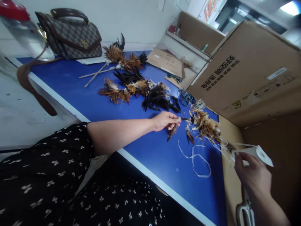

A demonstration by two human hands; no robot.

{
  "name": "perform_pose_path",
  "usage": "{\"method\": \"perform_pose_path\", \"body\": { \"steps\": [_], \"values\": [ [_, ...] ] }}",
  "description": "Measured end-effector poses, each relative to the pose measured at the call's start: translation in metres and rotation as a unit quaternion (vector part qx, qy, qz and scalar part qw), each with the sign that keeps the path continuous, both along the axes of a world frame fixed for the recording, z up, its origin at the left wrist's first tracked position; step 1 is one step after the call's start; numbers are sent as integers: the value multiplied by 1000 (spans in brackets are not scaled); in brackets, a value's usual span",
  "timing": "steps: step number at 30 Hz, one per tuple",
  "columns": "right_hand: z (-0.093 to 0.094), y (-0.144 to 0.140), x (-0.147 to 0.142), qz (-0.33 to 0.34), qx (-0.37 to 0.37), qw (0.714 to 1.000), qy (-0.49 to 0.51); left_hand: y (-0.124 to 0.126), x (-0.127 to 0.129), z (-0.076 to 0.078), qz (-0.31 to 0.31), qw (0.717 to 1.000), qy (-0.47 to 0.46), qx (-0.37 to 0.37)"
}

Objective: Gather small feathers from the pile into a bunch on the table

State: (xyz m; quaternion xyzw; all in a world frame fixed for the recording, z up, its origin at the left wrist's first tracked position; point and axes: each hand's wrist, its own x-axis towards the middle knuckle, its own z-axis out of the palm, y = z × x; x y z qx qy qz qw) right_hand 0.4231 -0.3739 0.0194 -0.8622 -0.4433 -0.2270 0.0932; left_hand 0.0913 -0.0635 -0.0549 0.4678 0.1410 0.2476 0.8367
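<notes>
My left hand (166, 121) is closed in a pinch over the blue table, holding a small bunch of brown feathers (172, 133) by its pale end. At the right, my right hand (254, 172) has its thumb and fingers closed on a thin white strip, beside a white roll (262, 156). Under that wrist, a pair of scissors (245, 213) shows its handles; the blades are partly hidden. Between the hands lie a heap of tan feathers (205, 124) and a single brown feather (189, 136). A loose white strip (194, 160) curls on the table.
Black and brown feather bunches (155, 94) lie across the blue table (145, 150), with two thin sticks (95, 75) behind. A handbag (70, 34) and a red-lidded jar (25, 34) stand at back left. A large cardboard box (254, 69) walls the right side.
</notes>
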Motion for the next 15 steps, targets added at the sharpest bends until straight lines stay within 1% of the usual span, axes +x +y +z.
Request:
{"method": "perform_pose_path", "body": {
  "steps": [3,5,8,12,15],
  "values": [
    [19,1,40,-82,30,995,-44,0,1,-1,-4,1000,-3,5],
    [29,4,60,-109,13,992,-53,-1,2,-1,-8,1000,-3,8],
    [34,14,82,-111,-44,991,-61,-1,4,-2,-10,1000,-1,11],
    [39,32,103,-88,-129,985,-68,0,5,-3,-8,1000,3,14],
    [54,38,119,-100,-158,980,-71,1,4,-4,-8,1000,6,15]
  ]
}}
